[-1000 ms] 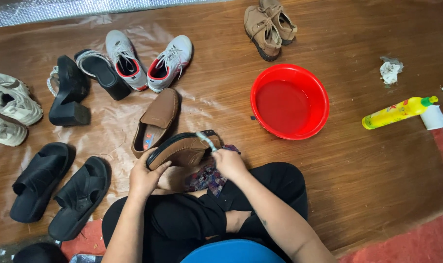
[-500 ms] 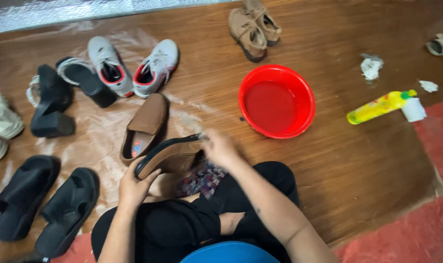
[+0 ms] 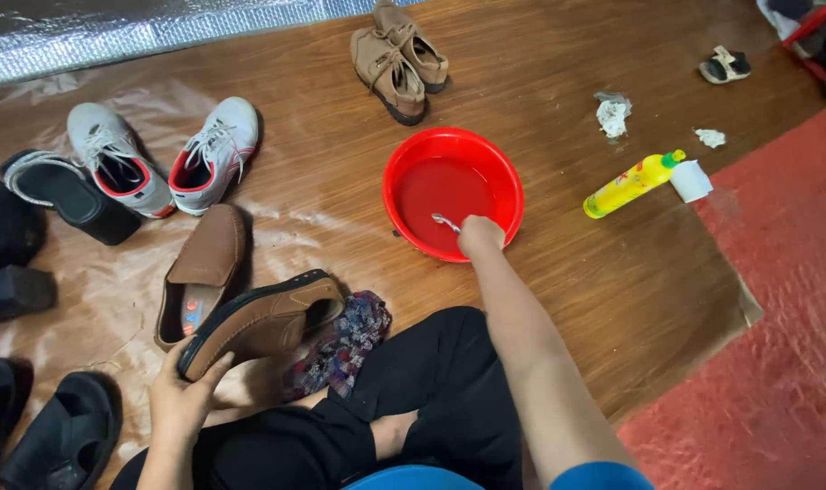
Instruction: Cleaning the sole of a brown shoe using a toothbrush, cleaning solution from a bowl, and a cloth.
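So, biggest thing first: the wooden floor (image 3: 613, 299) with a crinkly clear plastic sheet (image 3: 113, 299) spread over its left part and a red mat (image 3: 776, 345) off to the right. The person sits cross-legged in black trousers (image 3: 431, 399).

The red basin (image 3: 453, 193) sits on the floor straight ahead, holding water. The right hand (image 3: 479, 236) is stretched out to its near rim, fingers curled closed around a small brush (image 3: 447, 220); the brush head pokes up-left from the fist, over the inside of the basin. Can't tell if the bristles actually touch the water.

The brown loafer (image 3: 263, 319) is down by the left knee, well apart from the basin. Its long axis runs from lower left to upper right, tipped on its side so the dark sole edge faces the camera, opening toward the upper right. The left hand (image 3: 181, 399) grips its lower-left end, fingers wrapped up around the sole. Its matching loafer (image 3: 204, 268) lies just beside it on the plastic, toe pointing up. A patterned cloth (image 3: 345, 340) is bunched right under the held shoe.

Farther out: grey sneakers (image 3: 163, 154), tan lace-up shoes (image 3: 397, 50), black sandals (image 3: 54, 436), and a yellow bottle (image 3: 633, 183) lying on its side right of the basin.
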